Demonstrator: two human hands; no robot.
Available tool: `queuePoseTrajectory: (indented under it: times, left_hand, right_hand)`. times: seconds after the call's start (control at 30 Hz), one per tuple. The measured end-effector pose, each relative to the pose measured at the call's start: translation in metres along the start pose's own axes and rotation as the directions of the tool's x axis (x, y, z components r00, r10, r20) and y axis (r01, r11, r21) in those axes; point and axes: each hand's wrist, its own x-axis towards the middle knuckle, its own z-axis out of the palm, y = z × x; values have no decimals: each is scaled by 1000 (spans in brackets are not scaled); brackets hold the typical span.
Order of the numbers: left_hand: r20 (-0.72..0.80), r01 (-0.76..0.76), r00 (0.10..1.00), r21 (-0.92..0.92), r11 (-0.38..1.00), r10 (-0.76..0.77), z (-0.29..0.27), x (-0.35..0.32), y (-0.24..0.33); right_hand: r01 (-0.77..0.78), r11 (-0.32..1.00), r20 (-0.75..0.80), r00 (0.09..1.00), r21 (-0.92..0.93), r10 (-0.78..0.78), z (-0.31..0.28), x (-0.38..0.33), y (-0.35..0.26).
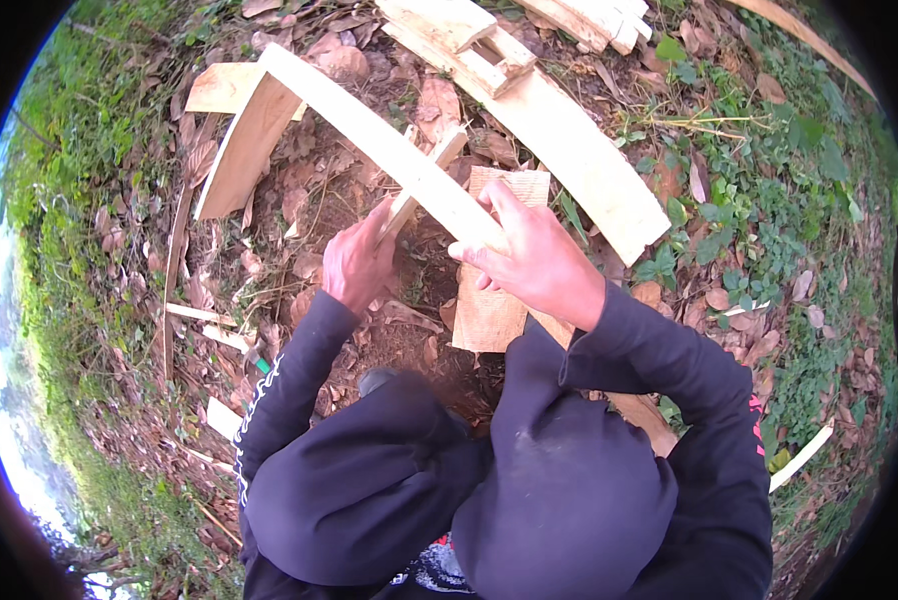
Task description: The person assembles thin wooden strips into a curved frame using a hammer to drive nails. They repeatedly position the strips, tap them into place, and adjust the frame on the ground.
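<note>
1. Nearest the camera are the person's bent knees in dark trousers, with dark sleeves running up to both hands.
2. No box, bucket or other container shows, only loose wood on bare soil and dry leaves.
3. The right hand is closed around a long pale plank, fingers wrapped over its upper edge, thumb side toward the body.
4. The plank's long axis runs diagonally from beside the right knee, through that hand, up and left to its far end, where it meets a shorter board that slants down to the ground.
5. The left hand is clenched on a thin wooden stick; the stick points up and right and passes under the plank.
6. The two hands sit apart, the plank between them.
7. Under the right hand a short flat board lies on the soil.
8. Farther off, a wide plank lies diagonally, with a small wooden frame touching its upper end.
9. Green weeds cover the ground to the right.
</note>
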Motion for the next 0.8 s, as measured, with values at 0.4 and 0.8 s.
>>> queuePoseTrajectory:
  times: [0.4, 0.8]
  left_hand:
    - [298, -33, 955, 112, 993, -2, 71, 118, -17]
    - [307, -177, 943, 124, 976, 132, 116, 146, -70]
  right_hand:
    - [30, 1000, 34, 999, 4, -30, -104, 76, 113]
    - [-68, 997, 78, 995, 27, 65, -133, 123, 156]
